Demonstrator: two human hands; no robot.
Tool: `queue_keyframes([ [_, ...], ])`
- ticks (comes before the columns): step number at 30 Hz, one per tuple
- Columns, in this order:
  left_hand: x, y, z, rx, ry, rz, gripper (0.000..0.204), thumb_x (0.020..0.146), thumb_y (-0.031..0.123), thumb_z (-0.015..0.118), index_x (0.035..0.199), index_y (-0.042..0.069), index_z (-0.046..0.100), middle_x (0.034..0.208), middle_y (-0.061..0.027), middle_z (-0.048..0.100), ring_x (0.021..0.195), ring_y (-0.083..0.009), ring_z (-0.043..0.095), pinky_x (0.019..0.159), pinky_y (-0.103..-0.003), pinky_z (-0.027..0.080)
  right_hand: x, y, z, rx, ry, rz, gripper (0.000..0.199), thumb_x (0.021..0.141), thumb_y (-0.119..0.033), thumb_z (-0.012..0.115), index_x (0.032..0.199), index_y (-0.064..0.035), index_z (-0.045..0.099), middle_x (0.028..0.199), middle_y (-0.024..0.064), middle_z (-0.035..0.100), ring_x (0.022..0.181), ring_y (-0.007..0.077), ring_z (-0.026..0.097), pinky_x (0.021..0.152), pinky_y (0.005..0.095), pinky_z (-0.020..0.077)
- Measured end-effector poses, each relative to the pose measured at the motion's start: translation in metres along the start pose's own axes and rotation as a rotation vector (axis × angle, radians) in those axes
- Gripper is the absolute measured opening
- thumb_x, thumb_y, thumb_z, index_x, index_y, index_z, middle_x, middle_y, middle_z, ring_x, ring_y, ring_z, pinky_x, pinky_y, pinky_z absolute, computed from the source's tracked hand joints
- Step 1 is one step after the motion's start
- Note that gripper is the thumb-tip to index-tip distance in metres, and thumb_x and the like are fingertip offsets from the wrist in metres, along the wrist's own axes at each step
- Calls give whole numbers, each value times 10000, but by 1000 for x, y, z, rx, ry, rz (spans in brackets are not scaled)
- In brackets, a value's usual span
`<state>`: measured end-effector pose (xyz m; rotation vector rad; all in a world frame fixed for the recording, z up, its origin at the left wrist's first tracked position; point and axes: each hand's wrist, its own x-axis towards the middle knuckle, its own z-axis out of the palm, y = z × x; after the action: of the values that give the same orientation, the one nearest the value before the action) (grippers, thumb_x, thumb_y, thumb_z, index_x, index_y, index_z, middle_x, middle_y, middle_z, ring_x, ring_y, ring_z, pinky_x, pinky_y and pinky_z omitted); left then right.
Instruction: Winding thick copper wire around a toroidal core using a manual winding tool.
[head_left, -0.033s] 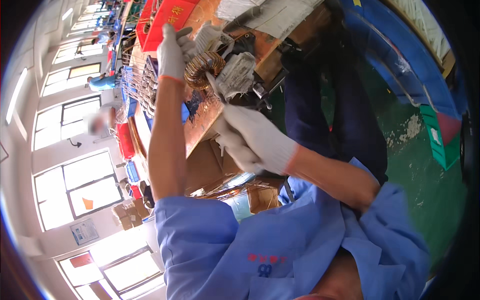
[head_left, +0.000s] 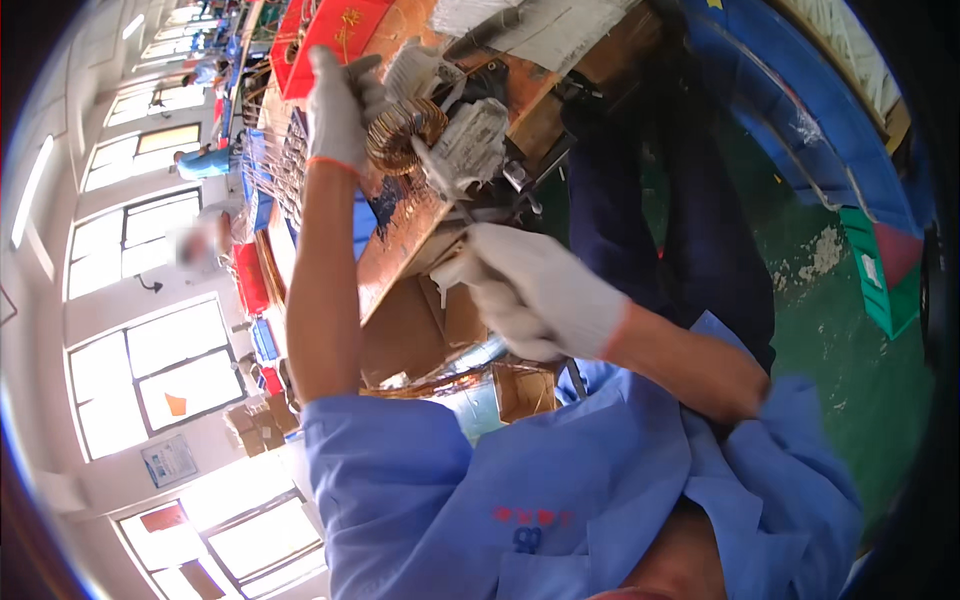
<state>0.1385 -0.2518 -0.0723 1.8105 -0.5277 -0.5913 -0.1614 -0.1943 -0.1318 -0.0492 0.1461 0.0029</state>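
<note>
A ring-shaped coil wound with copper wire (head_left: 418, 122) stands at the workbench edge, against a lump wrapped in worn whitish material (head_left: 474, 146). My left hand (head_left: 338, 118), in a white knit glove, is at the coil's left side; its fingers curl against it with the thumb up. My right hand (head_left: 555, 290), gloved too, is closed in a fist below and right of the coil. From the fist a thin tool (head_left: 462, 208) runs up toward the coil's lower right side. Its handle is hidden in the glove, and its exact kind cannot be made out.
A red box (head_left: 345, 35) stands at the bench's far end, near whitish sheets (head_left: 545, 38). Metal fixture parts (head_left: 516, 176) jut from the bench edge. Rows of wired parts (head_left: 275, 170) lie left of my arm. Below are cardboard boxes (head_left: 523, 392); blue bins (head_left: 790, 110) stand right.
My right hand has drawn back, down and to the right, away from the coil, with the tool's shaft showing longer. My left hand has shifted slightly left. The coil stays nearly in place.
</note>
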Motion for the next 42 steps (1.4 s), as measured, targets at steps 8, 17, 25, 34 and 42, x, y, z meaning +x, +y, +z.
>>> queue_keyframes([
  [8,-163,42,50,1336,-1075,1311,537,1026,577,679,1010,47,760,965,-116,716,889,-299,732,803,-422,616,-240,-1,-106,-642,-126,343,339,1165,-280,518,1052,-5,683,618,32,584,449,113,553,414,279,421],
  [17,2,59,62,237,-290,102,444,1132,466,600,936,69,633,667,-9,538,516,-135,503,436,-296,363,-105,-14,-97,-325,-50,81,477,1216,-417,429,957,-57,607,578,-45,427,367,54,382,313,254,329],
  [25,14,-5,3,203,196,-56,494,1173,470,534,1129,-2,673,697,-8,540,553,-124,467,465,-274,361,41,2,10,72,-15,-143,395,1192,-475,452,1132,-109,588,758,-34,540,429,86,410,384,273,357],
  [34,-103,22,4,1047,-233,1160,601,1074,468,622,1415,-26,660,1208,-166,721,1041,-274,712,964,-389,575,-187,-15,-92,-274,-151,437,226,1167,-154,483,1079,-11,635,631,-41,505,507,59,454,498,253,377],
  [42,-136,41,91,1507,-1115,1152,242,770,296,868,841,101,744,761,-54,648,696,-223,702,556,-361,552,-201,-52,-141,-561,115,425,263,1134,-146,450,1079,12,653,635,41,580,489,106,543,440,292,447],
])
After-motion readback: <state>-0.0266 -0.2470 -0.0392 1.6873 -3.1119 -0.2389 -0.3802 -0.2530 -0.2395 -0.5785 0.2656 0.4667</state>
